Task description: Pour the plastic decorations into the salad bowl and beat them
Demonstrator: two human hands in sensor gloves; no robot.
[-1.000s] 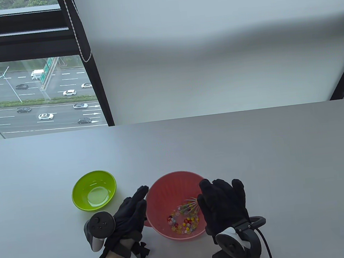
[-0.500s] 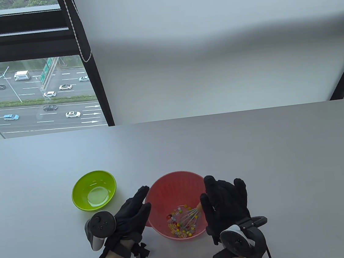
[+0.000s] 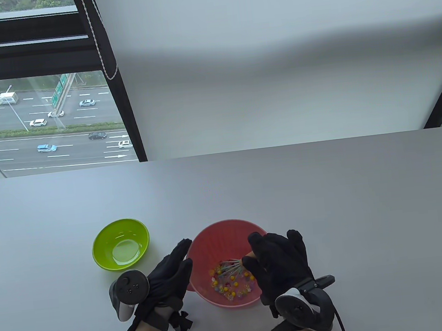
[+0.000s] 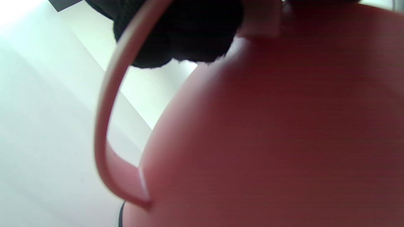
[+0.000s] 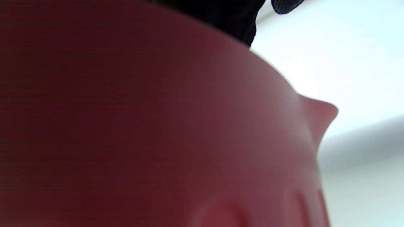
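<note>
The pink salad bowl stands near the table's front edge and holds several small coloured plastic decorations. A wire whisk with an orange handle dips into them. My right hand grips the whisk's handle over the bowl's right rim. My left hand lies flat with straight fingers against the bowl's left outer wall. In both wrist views the bowl's pink wall fills the frame up close, with black glove at the top.
A green bowl with nothing in it sits left of the pink bowl, beyond my left hand. The grey table stretches back to a window and a white blind.
My right hand has shifted left and the whisk head has swept from the bowl's right side toward its middle, pushing the decorations about. My left hand has stayed against the bowl.
</note>
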